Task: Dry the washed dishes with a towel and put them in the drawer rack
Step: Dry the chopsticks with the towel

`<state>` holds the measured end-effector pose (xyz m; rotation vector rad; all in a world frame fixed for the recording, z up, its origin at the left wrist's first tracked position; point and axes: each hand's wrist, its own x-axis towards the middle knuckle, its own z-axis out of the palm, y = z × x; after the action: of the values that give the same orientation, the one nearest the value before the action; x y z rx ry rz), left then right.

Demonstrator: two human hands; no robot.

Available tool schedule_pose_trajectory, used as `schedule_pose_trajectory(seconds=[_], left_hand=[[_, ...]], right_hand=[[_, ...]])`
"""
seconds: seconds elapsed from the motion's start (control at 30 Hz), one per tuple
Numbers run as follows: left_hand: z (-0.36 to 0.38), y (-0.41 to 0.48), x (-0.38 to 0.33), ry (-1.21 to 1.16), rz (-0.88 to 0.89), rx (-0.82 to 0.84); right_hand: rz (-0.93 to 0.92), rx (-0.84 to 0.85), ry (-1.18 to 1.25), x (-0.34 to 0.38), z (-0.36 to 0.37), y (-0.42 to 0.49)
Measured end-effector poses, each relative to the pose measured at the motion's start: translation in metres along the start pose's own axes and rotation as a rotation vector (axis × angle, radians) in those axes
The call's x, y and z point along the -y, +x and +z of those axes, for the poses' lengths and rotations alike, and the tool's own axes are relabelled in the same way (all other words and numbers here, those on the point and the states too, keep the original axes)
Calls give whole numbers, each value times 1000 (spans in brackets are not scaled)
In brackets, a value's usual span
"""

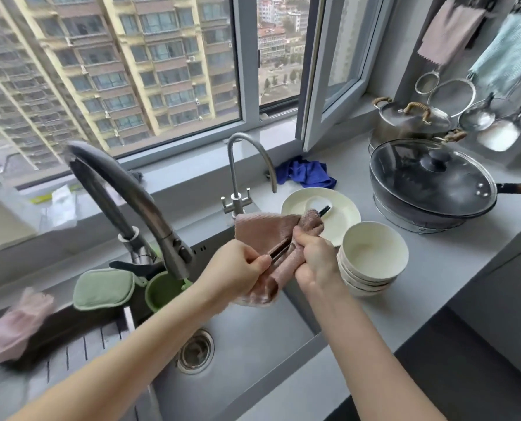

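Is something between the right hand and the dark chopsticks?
Yes: the pink waffle towel is wrapped around the dark chopsticks, so the right hand grips them through cloth. The left hand holds them bare.

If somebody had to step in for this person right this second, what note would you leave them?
Left hand: pinches the near ends of the dark chopsticks.
Right hand: grips the pink towel wrapped round them, above the sink.
On the counter to the right: a white plate and a stack of white bowls.
Done: nothing shown put away; whether plate and bowls are dry cannot be told.
Left: finish wiping the chopsticks, dry the rest, load the drawer rack, which is out of view.
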<state>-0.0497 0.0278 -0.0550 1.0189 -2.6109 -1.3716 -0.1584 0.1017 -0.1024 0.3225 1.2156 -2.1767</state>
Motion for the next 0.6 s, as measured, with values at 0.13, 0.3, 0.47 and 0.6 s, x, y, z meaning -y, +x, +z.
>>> schedule_pose_trajectory(seconds=[0.13, 0.3, 0.47, 0.6], left_hand=[[-13, -18, 19, -209, -95, 100], [-26, -38, 35, -466, -153, 93], [-14, -40, 44, -594, -150, 8], [2, -40, 40, -337, -41, -74]], right_hand=[[1, -66, -18, 18, -5, 7], [-126, -189, 1, 44, -19, -1], [9, 44, -215, 2, -21, -61], [-27, 239, -357, -42, -5, -74]])
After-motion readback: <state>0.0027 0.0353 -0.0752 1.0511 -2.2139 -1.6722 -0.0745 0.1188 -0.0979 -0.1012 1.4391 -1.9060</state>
